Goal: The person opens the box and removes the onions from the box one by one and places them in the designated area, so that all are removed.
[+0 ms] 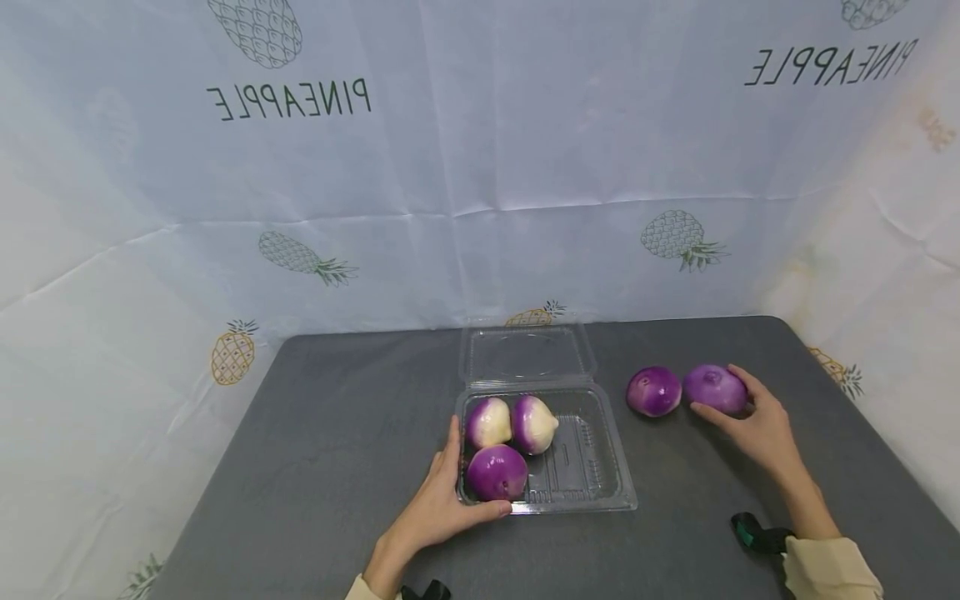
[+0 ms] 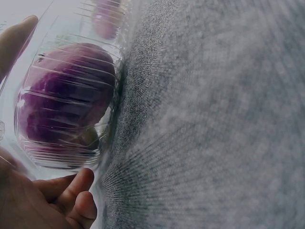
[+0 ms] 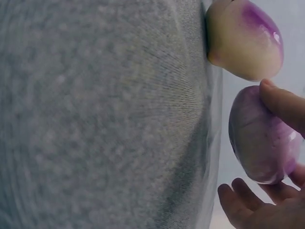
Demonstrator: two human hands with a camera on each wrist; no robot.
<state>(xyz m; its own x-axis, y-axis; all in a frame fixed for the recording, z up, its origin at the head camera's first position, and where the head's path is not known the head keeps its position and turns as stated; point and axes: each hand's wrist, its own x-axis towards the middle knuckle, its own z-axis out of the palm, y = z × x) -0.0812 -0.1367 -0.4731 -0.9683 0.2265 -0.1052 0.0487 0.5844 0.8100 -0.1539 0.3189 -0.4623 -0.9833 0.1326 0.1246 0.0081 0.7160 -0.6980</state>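
My right hand point(image 1: 761, 425) grips a purple onion point(image 1: 714, 388) between thumb and fingers. In the right wrist view the onion point(image 3: 262, 136) is held slightly off the table. Beside it sits a purple-and-white turnip point(image 1: 654, 392), whose pale underside shows in the right wrist view. My left hand point(image 1: 442, 500) holds the near left corner of a clear plastic container point(image 1: 592, 454), thumb along the front edge and a finger up the left side. Three purple-and-white turnips stand in its left part, the nearest turnip point(image 1: 497, 472) showing its purple top.
The container's hinged lid point(image 1: 527, 354) lies folded back towards the rear of the grey table point(image 1: 337, 450). A white cloth point(image 1: 480, 167) with pineapple prints hangs behind and around the table. Dark straps point(image 1: 761, 533) sit by the wrists.
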